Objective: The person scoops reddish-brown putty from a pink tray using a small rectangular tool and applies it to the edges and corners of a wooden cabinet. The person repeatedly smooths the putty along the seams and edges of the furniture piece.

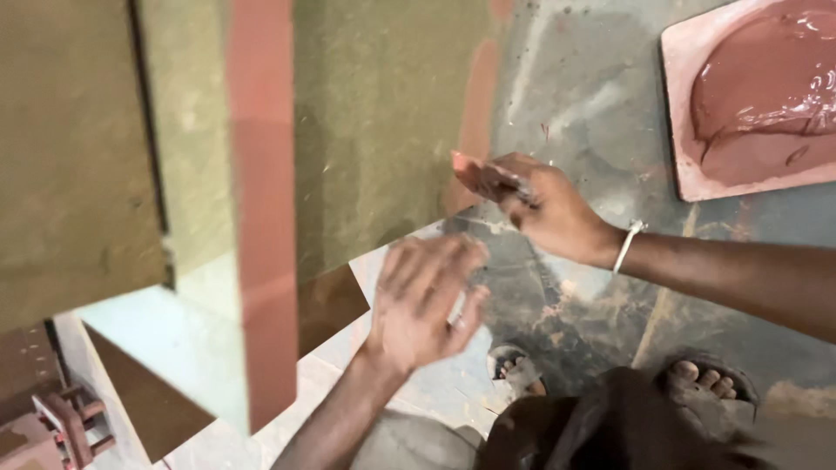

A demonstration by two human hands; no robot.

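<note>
My right hand [531, 209] is closed around a small flat scraper [488, 174], the fingers pinched on it; its blade is smeared with reddish-brown paste and its tip rests against the edge of the board [383, 113] in front of me. A thin pale bangle [629, 245] sits on that wrist. My left hand [427, 300] is spread, fingers apart and slightly curled, holding nothing, hovering just beside the lower corner of the board; it is blurred, and I cannot tell whether the fingertips touch the surface.

The board is a big flat panel with a dull olive-tan face, faintly grainy and dusty. A straight vertical band [261, 209] of matt reddish-pink filler runs down it, and a narrower patch of the same colour lies along the edge near the scraper. A dark narrow gap splits the panel from another at the far left.

The floor [575, 96] is rough grey concrete, mottled with pale streaks and pinkish stains. On it, upper right, well apart from my hands, lies a square pinkish slab [675, 104] carrying a glossy, wet mound of reddish-brown paste [766, 96] with smooth folds. My foot in a sandal [705, 383] shows at the bottom, dusty grey.
</note>
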